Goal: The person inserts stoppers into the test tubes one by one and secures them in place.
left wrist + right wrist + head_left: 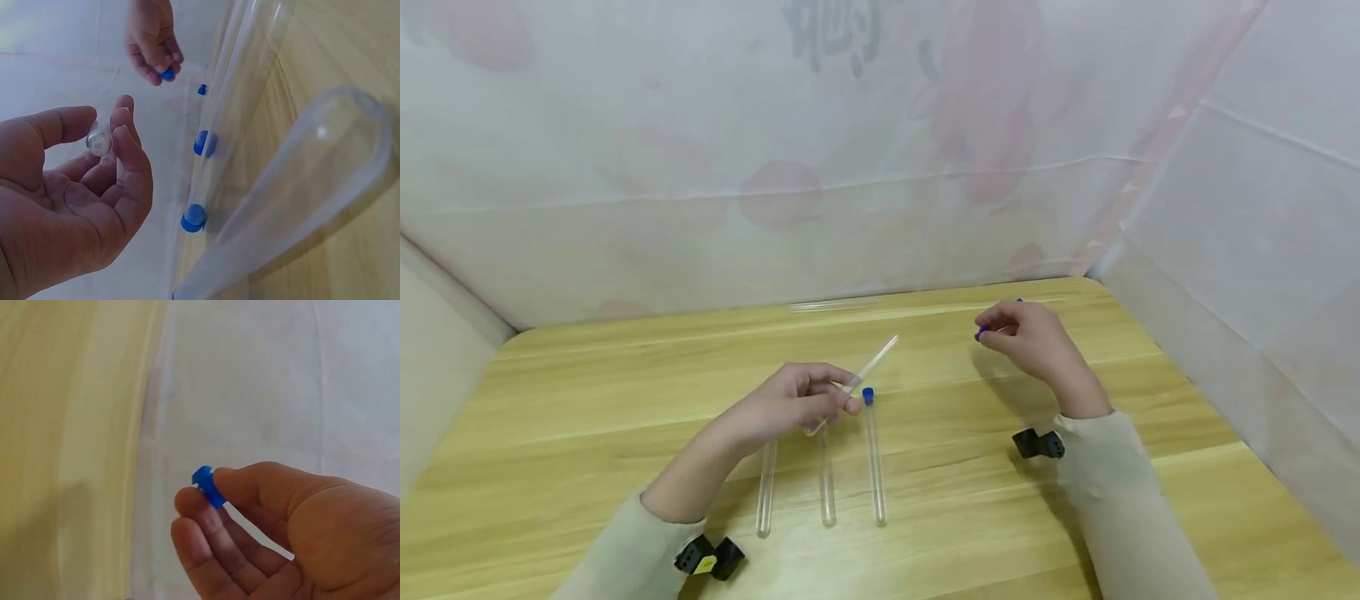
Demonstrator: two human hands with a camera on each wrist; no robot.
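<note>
My left hand pinches a clear, uncapped test tube near its lower part; the tube slants up and to the right above the table. The left wrist view shows that tube's round end between thumb and fingers. My right hand is raised at the right rear and pinches a small blue cap, seen close in the right wrist view as the cap between thumb and forefinger. Three more tubes lie side by side below the left hand; the right one has a blue cap.
The wooden table is enclosed by white sheet walls at the back and on both sides. Two uncapped tubes lie near the front. A loose blue cap lies on the table beyond the tubes. Black wrist cameras sit on both forearms.
</note>
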